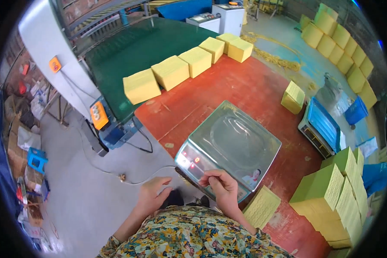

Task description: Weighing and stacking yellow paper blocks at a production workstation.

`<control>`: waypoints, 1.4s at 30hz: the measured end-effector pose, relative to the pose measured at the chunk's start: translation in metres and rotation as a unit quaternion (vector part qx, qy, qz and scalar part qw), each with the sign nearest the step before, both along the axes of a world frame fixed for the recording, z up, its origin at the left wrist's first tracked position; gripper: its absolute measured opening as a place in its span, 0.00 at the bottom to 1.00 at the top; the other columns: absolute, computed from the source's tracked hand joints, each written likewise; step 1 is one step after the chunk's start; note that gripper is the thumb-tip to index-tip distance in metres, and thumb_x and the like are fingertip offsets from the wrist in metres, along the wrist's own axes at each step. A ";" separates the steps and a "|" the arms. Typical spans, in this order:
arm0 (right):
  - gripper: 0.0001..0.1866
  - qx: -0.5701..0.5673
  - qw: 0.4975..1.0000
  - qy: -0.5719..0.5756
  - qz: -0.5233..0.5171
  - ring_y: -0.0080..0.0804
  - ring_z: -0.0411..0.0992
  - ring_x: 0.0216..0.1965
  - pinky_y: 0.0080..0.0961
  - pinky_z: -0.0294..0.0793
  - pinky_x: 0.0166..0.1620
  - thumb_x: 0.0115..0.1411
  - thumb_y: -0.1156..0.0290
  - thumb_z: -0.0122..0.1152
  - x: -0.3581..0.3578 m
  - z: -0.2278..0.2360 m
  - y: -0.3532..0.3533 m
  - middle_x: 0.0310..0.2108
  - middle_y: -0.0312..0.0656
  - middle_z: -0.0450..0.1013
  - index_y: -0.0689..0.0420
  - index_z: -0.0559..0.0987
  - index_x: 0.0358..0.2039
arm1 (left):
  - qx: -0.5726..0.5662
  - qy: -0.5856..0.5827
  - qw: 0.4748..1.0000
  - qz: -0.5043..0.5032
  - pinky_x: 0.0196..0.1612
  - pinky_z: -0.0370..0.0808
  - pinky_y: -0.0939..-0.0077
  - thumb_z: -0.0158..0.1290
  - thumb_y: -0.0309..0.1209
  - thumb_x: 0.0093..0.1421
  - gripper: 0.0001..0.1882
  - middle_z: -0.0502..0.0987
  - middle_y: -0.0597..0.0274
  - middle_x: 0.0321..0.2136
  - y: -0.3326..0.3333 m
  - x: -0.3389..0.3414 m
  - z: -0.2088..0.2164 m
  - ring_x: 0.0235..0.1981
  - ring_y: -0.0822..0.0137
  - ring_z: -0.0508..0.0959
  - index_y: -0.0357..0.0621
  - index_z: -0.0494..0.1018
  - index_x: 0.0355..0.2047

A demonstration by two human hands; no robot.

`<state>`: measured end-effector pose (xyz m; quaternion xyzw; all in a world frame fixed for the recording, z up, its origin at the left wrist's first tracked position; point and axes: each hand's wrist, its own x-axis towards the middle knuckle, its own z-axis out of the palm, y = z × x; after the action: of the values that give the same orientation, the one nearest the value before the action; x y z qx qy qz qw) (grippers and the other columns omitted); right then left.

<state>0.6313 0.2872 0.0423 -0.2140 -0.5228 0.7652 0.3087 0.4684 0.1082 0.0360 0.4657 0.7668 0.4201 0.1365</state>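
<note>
A flat electronic scale (241, 139) with a glassy top and small red lit digits stands on the red table in front of me. My right hand (222, 185) is over its near edge, thumb and fingertips pinched together; whatever may be between them is too small to make out. Left of the scale's near corner, my left hand (154, 195) hangs in the air beyond the table edge, thumb and fingers apart, holding nothing. A yellow block with a wavy-patterned face (262, 207) lies just right of my right forearm, close to the scale.
Several yellow blocks (172, 72) line the seam between the red table (187, 107) and a green surface (129, 43). More are stacked (327, 193) at the right, near a second scale with a blue tray (324, 120). An orange control box (99, 115) and cables are at left.
</note>
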 end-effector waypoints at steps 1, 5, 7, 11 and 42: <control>0.10 -0.009 1.000 -0.010 0.000 0.29 0.76 0.38 0.27 0.77 0.45 0.66 0.83 0.48 -0.012 0.001 0.004 0.36 0.42 0.77 0.64 0.78 0.42 | 0.000 -0.003 1.000 -0.010 0.42 0.77 0.66 0.60 0.30 0.57 0.16 0.80 0.51 0.39 0.004 -0.017 0.000 0.39 0.55 0.82 0.39 0.76 0.45; 0.13 -0.028 0.997 0.004 0.070 0.30 0.75 0.45 0.29 0.75 0.52 0.66 0.82 0.48 -0.078 0.000 0.016 0.42 0.43 0.76 0.62 0.74 0.50 | -0.030 0.003 0.999 -0.029 0.43 0.77 0.66 0.60 0.29 0.56 0.16 0.81 0.50 0.38 0.032 -0.113 0.006 0.39 0.56 0.82 0.38 0.76 0.44; 0.18 -0.044 0.994 0.023 0.102 0.28 0.71 0.49 0.28 0.70 0.55 0.67 0.81 0.50 -0.112 -0.004 0.010 0.47 0.41 0.73 0.62 0.68 0.57 | 0.001 0.060 0.995 -0.074 0.42 0.77 0.67 0.59 0.29 0.56 0.15 0.81 0.50 0.37 0.054 -0.170 0.014 0.38 0.56 0.82 0.38 0.76 0.44; 0.24 -0.074 0.991 0.035 0.103 0.33 0.69 0.56 0.33 0.66 0.61 0.67 0.79 0.49 -0.201 -0.034 0.016 0.54 0.44 0.69 0.61 0.63 0.63 | 0.001 0.079 0.987 -0.138 0.45 0.77 0.72 0.57 0.23 0.57 0.13 0.82 0.52 0.38 0.137 -0.263 0.052 0.39 0.62 0.82 0.35 0.76 0.44; 0.22 0.399 0.754 -0.460 -0.248 0.36 0.68 0.57 0.32 0.77 0.43 0.47 0.68 0.70 -0.315 -0.151 0.060 0.56 0.34 0.72 0.44 0.81 0.46 | -0.151 0.249 0.956 -0.038 0.51 0.72 0.48 0.54 0.67 0.51 0.52 0.61 0.45 0.63 0.804 -0.292 -0.005 0.59 0.44 0.68 0.49 0.56 0.67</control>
<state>0.3164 0.3470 -0.1089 -0.5196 -0.7882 0.1932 0.2671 0.1764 0.9119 0.0309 0.5579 0.8130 0.1646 0.0263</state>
